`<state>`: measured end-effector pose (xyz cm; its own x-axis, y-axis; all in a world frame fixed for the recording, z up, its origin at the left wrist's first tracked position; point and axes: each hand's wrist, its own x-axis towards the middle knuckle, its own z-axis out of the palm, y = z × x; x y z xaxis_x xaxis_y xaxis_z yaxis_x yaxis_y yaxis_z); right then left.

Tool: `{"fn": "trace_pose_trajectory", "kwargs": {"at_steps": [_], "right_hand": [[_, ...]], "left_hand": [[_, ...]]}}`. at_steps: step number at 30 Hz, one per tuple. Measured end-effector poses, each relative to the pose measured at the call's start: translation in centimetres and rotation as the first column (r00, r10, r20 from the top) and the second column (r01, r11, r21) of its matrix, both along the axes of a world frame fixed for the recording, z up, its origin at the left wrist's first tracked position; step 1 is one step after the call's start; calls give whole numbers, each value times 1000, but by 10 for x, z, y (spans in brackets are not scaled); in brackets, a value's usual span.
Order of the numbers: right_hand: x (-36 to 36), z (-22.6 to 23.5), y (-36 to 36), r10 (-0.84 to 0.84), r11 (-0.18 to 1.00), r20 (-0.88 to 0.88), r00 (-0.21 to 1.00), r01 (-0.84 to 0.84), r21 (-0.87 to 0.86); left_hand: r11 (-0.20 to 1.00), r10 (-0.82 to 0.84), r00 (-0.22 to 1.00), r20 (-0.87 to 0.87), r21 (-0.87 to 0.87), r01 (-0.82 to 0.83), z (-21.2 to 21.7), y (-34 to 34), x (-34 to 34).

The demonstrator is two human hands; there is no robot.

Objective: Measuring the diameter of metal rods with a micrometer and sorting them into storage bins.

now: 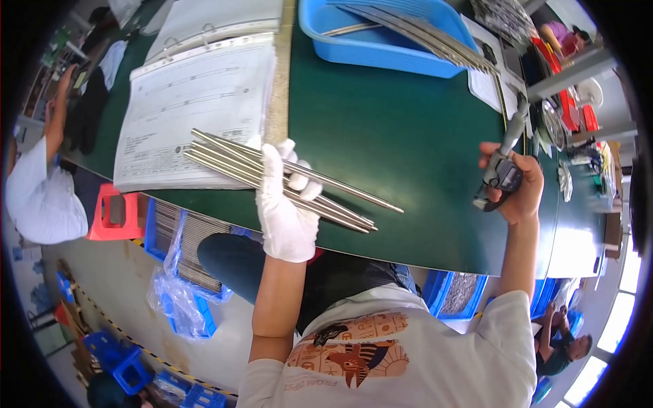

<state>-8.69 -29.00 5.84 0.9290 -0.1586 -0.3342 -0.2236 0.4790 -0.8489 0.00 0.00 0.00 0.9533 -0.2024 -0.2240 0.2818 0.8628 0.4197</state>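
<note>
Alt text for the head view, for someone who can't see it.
A gloved left hand holds several metal rods at a green table; the bare right hand holds a grey measuring tool. An open binder lies left; a blue tub beyond holds more rods.

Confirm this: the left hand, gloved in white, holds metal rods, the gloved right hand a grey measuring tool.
Wrong on one point: the head view shows the right hand bare, not gloved. It does hold the grey measuring tool, and the white-gloved left hand holds metal rods.
</note>
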Motion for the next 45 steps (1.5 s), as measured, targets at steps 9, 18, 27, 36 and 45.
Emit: {"fn": "trace_pose_trajectory", "kwargs": {"at_steps": [9, 18, 27, 36, 45], "right_hand": [[16, -10, 80, 120, 929, 164, 979, -169, 329], [13, -17, 97, -18, 948, 179, 984, -40, 316], [15, -17, 98, -32, 949, 94, 995, 1, 317], [17, -20, 99, -2, 944, 114, 993, -36, 328], [19, -21, 97, 38, 905, 61, 997, -60, 422]], "left_hand": [[1000, -15, 999, 32, 20, 15, 2, -1, -2], [956, 86, 995, -53, 286, -67, 17, -10, -5], [956, 62, 996, -67, 290, -40, 20, -9, -5], [956, 2, 996, -87, 291, 24, 20, -7, -2], [941, 11, 993, -119, 336, 30, 22, -8, -2]]}}
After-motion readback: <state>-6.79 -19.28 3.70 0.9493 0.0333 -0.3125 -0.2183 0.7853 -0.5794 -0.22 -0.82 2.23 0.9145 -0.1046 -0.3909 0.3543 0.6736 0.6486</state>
